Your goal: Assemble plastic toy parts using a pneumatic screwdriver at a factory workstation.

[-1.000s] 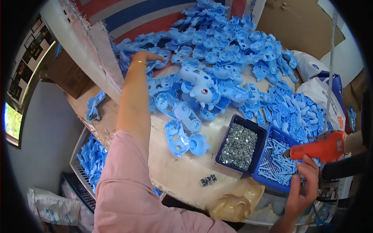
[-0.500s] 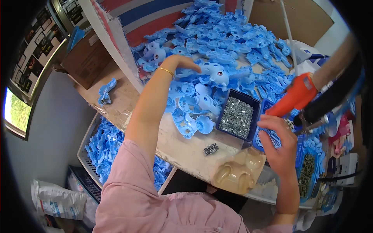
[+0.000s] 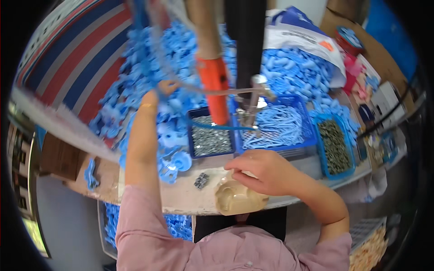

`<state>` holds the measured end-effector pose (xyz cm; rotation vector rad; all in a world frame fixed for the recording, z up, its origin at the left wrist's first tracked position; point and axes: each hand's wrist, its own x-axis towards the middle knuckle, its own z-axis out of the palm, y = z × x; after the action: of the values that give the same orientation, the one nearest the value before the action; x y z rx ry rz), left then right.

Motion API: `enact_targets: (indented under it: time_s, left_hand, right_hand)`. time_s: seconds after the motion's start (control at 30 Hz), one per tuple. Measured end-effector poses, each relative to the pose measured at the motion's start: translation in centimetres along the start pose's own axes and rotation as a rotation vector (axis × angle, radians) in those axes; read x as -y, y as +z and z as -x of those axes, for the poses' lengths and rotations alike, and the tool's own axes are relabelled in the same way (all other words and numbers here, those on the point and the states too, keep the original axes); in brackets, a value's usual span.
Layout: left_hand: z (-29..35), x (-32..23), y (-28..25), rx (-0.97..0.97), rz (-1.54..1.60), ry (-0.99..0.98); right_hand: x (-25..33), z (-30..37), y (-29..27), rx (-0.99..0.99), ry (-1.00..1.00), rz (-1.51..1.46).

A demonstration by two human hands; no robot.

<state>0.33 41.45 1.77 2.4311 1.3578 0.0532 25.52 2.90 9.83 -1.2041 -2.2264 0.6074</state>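
Observation:
My left hand [image 3: 167, 87] reaches into a heap of light-blue moulded plastic parts [image 3: 181, 52] at the far left; its fingers are blurred and partly hidden, so I cannot tell whether it grips a part. My right hand [image 3: 262, 169] hovers over a tan moulded holder [image 3: 239, 198] at the table's front edge. Its fingers point left, thumb a little apart from the forefinger, and nothing shows between them. A hanging orange power screwdriver [image 3: 213, 90] is beyond the right hand, in front of a dark-blue tray [image 3: 191, 144] of silver screws. A small cluster of screws [image 3: 201, 180] lies left of the holder.
A blue basket [image 3: 310, 133] holds thin light-blue sticks, with a light-blue tray [image 3: 352, 168] of bronze-coloured screws at its right. Black and metal tool fittings [image 3: 247, 110] hang over the basket. One blue part [image 3: 91, 174] lies far left. A white sack [image 3: 312, 38] spills blue pieces behind.
The view has turned to the right. My right hand has moved from beside the orange screwdriver down to above the tan holder. My left hand is still at the heap.

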Motion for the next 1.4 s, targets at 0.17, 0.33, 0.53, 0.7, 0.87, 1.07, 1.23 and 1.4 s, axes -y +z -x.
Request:
enact_targets:
  time_s: [0.17,0.33,0.53,0.7,0.87,1.07,1.23,1.4]
  left_hand:
    - [4.4,3.3,0.0,-0.018,-0.393,0.224]
    - [11.1,-1.8,-0.7,-0.461,-0.325,0.201]
    - [24.3,-10.0,1.5,-0.485,-0.129,0.218]
    - [30.0,-15.6,4.9,-0.552,-0.038,0.242]
    - [30.1,-19.2,9.5,-0.601,0.110,0.225]
    - [29.4,-22.0,12.7,-0.713,0.266,0.256]
    - [25.7,-26.3,13.1,-0.549,0.394,0.392]
    - [22.6,-30.3,12.9,-0.352,0.673,0.398]
  right_hand:
    - [-6.5,3.5,-7.3,-0.138,0.457,-0.304]
    - [-26.3,4.9,-13.2,-0.658,0.615,0.132]
    - [-38.1,-0.4,-17.9,-0.697,0.582,0.709]
    - [-38.7,-6.0,-18.5,-0.510,0.728,0.896]
    - [-41.0,-5.2,-16.1,-0.378,0.783,0.933]
    - [-37.3,0.1,-16.5,-0.308,0.625,0.698]
    - [-28.6,4.0,-16.2,-0.294,0.272,0.347]
    - [-15.2,3.9,-8.6,0.379,0.147,-0.325]
